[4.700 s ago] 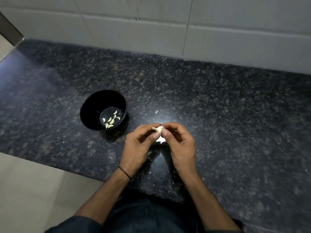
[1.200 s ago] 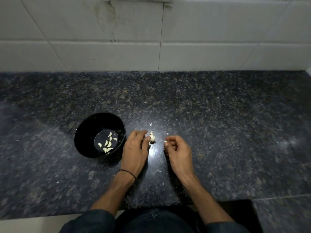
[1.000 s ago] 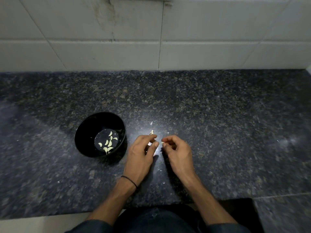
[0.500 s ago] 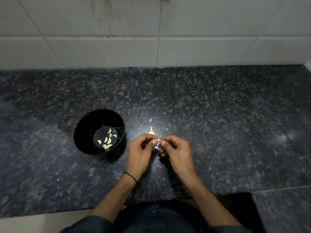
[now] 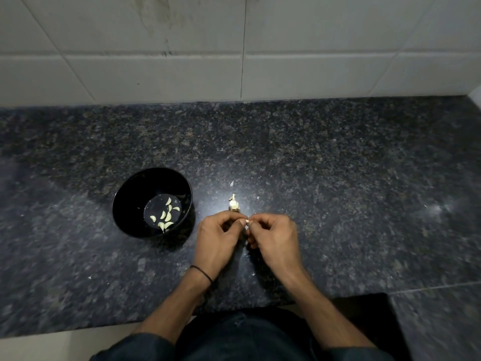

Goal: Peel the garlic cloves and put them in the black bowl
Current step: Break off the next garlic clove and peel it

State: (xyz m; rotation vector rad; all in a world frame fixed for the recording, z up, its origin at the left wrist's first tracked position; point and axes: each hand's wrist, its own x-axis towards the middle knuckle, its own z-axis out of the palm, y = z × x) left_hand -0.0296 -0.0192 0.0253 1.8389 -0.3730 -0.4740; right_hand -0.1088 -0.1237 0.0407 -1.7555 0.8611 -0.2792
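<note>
Two hands, the left hand [image 5: 216, 241] and the right hand [image 5: 273, 238], meet fingertip to fingertip low over the dark speckled tabletop [image 5: 338, 191]. Both are curled and pinch one small pale garlic clove [image 5: 247, 221] between them. Just beyond stands a whitish garlic bulb remnant [image 5: 233, 204], with papery skin flakes [image 5: 231, 183] near it. To the left, the black bowl [image 5: 130, 199] holds several yellowish, crescent-shaped peeled cloves [image 5: 165, 217]. A white tiled wall [image 5: 156, 74] rises behind.

Bare counter [image 5: 205, 201] runs between the left hand [image 5: 216, 241] and black bowl [image 5: 130, 199].
</note>
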